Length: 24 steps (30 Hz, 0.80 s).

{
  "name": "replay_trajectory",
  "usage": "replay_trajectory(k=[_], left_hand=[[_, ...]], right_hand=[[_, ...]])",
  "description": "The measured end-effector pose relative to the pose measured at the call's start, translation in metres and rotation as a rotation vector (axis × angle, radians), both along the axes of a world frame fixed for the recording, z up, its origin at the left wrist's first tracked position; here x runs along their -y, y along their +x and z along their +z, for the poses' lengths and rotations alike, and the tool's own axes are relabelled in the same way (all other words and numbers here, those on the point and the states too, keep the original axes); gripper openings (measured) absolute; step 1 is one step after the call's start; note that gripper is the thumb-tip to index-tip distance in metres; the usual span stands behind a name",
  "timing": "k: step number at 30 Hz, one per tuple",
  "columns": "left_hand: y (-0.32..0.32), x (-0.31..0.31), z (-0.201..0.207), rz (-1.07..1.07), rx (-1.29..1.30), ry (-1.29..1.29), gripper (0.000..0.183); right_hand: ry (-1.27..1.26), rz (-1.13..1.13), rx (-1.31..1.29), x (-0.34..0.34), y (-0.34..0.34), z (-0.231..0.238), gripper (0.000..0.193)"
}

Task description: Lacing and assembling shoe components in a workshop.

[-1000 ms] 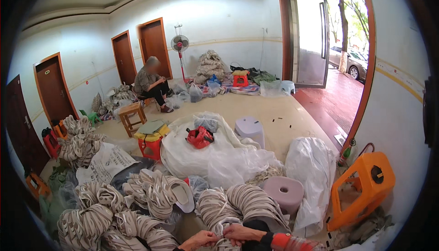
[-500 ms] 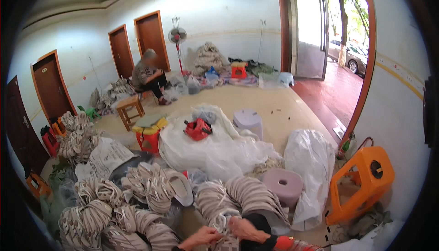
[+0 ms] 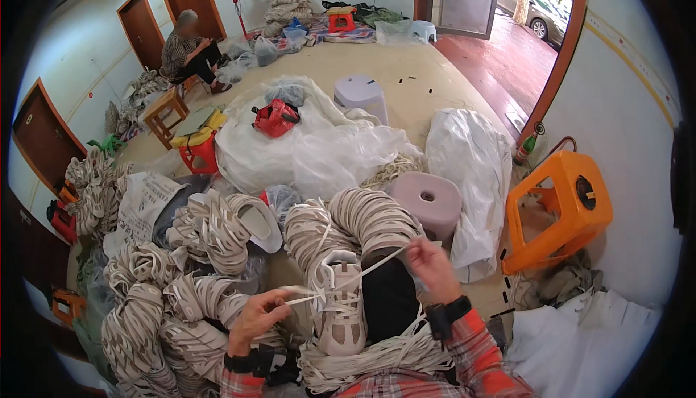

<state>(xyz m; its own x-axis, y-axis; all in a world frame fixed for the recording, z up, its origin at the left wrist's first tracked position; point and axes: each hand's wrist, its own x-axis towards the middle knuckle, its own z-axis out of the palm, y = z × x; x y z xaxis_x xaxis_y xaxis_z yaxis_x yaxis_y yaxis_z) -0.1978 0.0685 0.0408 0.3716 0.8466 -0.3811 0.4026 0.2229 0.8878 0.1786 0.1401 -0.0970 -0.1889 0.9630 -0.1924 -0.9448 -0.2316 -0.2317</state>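
A beige sneaker upper [image 3: 343, 328] lies toe toward me over my lap, with laces crossed down its front. My left hand [image 3: 259, 316] is beside it on the left, fingers pinched on a lace end. Up and to the right of the upper, my right hand [image 3: 433, 269] is closed on the other end of the white shoelace [image 3: 383, 262], which is pulled out taut and slanting. Below the upper, a thick bundle of loose laces [image 3: 391, 358] lies across my lap. Nested rows of similar uppers [image 3: 377, 218] stand just beyond.
Piles of stacked uppers [image 3: 141, 318] fill the left side. A mauve stool [image 3: 428, 199], a white sack [image 3: 467, 180] and an orange stool [image 3: 562, 213] stand at right. Ahead lies white plastic sheeting [image 3: 312, 144] with a red bag [image 3: 275, 117]. Another person [image 3: 187, 54] sits far left.
The view has tipped downward, bringing my lap and the lace bundle into sight. My hands, close together before, have spread apart, drawing the lace out to both sides.
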Motion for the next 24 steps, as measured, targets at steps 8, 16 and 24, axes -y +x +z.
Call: replay_trajectory(k=[8, 16, 24], left_hand=[[0.070, -0.041, -0.038, -0.131, 0.043, 0.604, 0.034], [0.067, -0.047, -0.063, -0.353, -0.538, 0.963, 0.017], [0.108, -0.052, -0.055, -0.245, -0.365, 0.609, 0.011]], right_hand=[[0.177, -0.865, 0.982, 0.008, 0.222, -0.050, 0.020], [-0.090, -1.094, 0.660, 0.024, 0.232, 0.001, 0.016], [-0.032, -0.308, 1.332, 0.040, 0.104, 0.046, 0.019]])
